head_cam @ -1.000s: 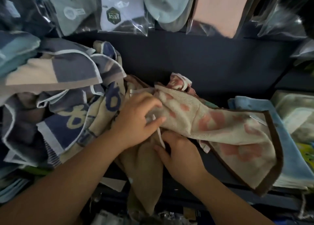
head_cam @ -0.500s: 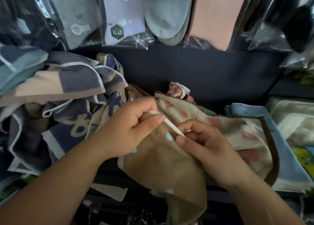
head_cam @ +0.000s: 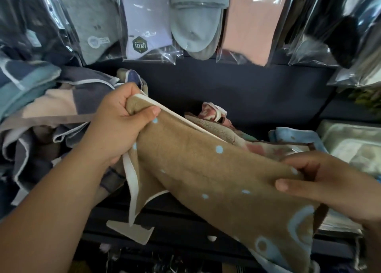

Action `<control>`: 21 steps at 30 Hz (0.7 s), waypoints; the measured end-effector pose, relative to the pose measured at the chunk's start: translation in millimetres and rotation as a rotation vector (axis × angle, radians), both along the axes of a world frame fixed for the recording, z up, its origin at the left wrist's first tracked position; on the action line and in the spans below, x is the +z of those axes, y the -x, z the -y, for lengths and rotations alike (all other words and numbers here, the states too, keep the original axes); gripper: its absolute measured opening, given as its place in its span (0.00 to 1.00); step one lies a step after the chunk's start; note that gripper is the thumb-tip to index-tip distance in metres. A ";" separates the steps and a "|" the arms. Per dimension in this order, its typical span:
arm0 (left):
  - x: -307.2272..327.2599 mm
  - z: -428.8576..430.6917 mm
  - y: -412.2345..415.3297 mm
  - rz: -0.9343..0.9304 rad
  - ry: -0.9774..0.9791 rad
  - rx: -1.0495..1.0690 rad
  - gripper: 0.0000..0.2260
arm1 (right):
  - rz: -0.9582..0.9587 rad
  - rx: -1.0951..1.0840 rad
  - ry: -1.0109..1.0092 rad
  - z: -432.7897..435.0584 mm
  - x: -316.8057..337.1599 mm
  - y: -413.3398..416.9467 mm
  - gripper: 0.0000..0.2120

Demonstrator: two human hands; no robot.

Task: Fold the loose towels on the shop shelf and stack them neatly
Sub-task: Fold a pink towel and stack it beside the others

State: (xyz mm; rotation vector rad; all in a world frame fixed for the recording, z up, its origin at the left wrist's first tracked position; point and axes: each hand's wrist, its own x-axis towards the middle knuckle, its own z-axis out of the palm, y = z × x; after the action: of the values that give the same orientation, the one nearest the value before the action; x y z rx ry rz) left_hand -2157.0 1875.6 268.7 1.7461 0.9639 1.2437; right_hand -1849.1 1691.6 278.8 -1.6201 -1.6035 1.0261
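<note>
A brown towel (head_cam: 216,169) is gripped at one corner by the left hand (head_cam: 117,126) and pinched farther along by the right hand (head_cam: 321,180).

- Grey socks (head_cam: 92,21), white socks (head_cam: 144,19), pale green socks (head_cam: 195,25) and a pink packet (head_cam: 251,21) hang in clear bags.
- A blank white tag (head_cam: 132,230) sits low in view.

The brown towel (head_cam: 206,165), stretched between the left hand (head_cam: 119,126) and the right hand (head_cam: 321,180), bars the shelf front; a loose towel heap (head_cam: 51,112) fills the left, a folded stack (head_cam: 292,134) the right; bagged socks (head_cam: 144,25) hang overhead; open room lies before the dark back panel (head_cam: 237,91), above the pink-patterned towel (head_cam: 257,148).
</note>
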 end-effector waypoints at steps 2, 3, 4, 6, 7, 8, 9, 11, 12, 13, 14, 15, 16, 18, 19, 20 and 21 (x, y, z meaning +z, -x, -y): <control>-7.5 -4.8 0.2 -0.045 -0.014 0.122 0.14 | 0.059 -0.057 0.040 3.3 4.2 -4.9 0.21; -11.6 -7.6 1.8 -0.063 -0.021 0.186 0.13 | 0.119 -0.069 0.042 4.2 5.2 -7.2 0.19; -14.8 -9.3 3.8 -0.081 -0.032 0.254 0.13 | 0.195 -0.092 0.040 4.7 6.4 -7.2 0.17; -18.3 -13.2 10.7 -0.094 -0.062 0.392 0.14 | 0.378 -0.142 0.022 3.9 3.4 -12.2 0.10; -17.7 -14.1 15.0 -0.101 -0.073 0.462 0.13 | 0.477 -0.179 0.006 3.8 0.9 -16.6 0.07; -15.7 -14.1 19.5 -0.118 -0.091 0.524 0.13 | 0.570 -0.226 -0.009 4.0 -0.5 -20.8 0.05; -13.4 -14.2 24.2 -0.151 -0.118 0.570 0.13 | 0.642 -0.271 -0.033 3.9 -1.9 -25.9 0.05; -7.7 -13.1 31.2 -0.260 -0.166 0.601 0.14 | 0.687 -0.345 -0.072 3.1 -1.9 -32.1 0.08; -5.3 -11.8 32.3 -0.339 -0.179 0.592 0.13 | 0.664 -0.378 -0.103 2.5 -1.8 -34.2 0.09; -4.1 -11.0 32.4 -0.413 -0.176 0.568 0.13 | 0.636 -0.418 -0.141 1.1 -3.3 -38.2 0.10; -3.2 -10.3 31.7 -0.457 -0.156 0.542 0.13 | 0.575 -0.466 -0.195 -0.7 -3.1 -38.8 0.10; -2.3 -10.1 31.6 -0.464 -0.122 0.513 0.13 | 0.479 -0.517 -0.262 -3.3 -4.3 -41.1 0.09; -1.3 -10.9 32.2 -0.430 -0.067 0.473 0.13 | 0.353 -0.585 -0.304 -5.6 -3.2 -41.5 0.07; 7.4 -9.1 33.8 -0.242 0.110 0.319 0.12 | 0.110 -0.700 -0.298 -9.3 3.3 -43.0 0.05; 13.2 -9.8 35.2 -0.163 0.185 0.221 0.10 | 0.072 -0.734 -0.311 -11.1 6.8 -45.6 0.09; 19.7 -10.6 34.9 -0.124 0.233 0.130 0.09 | 0.094 -0.762 -0.322 -13.4 12.2 -47.8 0.11; 24.8 -14.2 33.7 -0.123 0.256 0.060 0.09 | 0.151 -0.770 -0.336 -18.4 17.0 -50.5 0.11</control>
State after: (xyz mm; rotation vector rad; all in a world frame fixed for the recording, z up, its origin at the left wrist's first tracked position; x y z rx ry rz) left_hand -2190.7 1889.8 293.4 1.6155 1.1993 1.0078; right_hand -1798.6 1710.0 295.8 -1.8578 -0.9992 0.2253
